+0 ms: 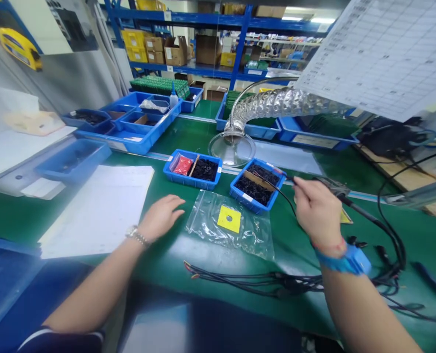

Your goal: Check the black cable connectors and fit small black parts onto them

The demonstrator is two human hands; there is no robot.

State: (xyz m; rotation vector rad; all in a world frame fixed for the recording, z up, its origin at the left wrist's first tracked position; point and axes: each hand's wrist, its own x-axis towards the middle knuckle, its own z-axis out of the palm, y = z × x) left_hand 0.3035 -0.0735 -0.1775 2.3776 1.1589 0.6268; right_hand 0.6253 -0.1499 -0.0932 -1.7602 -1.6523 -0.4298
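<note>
My left hand [161,218] rests palm down on the green workbench mat [174,264], its fingers slightly apart and holding nothing, beside a stack of white paper [96,211]. Just to its right lies a clear plastic bag [206,220] with a yellow square label [229,219]. My right hand [317,213] is raised and pinches a thin black cable [282,193] close to a blue tray of black parts [254,186]. A thicker black wire harness [295,283] lies on the mat below it. A blue strap [345,260] circles my right wrist.
A second blue tray [192,169] holds black parts and a red packet. A silver fume-extractor duct [280,104] ends in a clear hood [231,148] behind the trays. More blue bins stand along the bench, with a paper sheet hanging at upper right and shelving behind.
</note>
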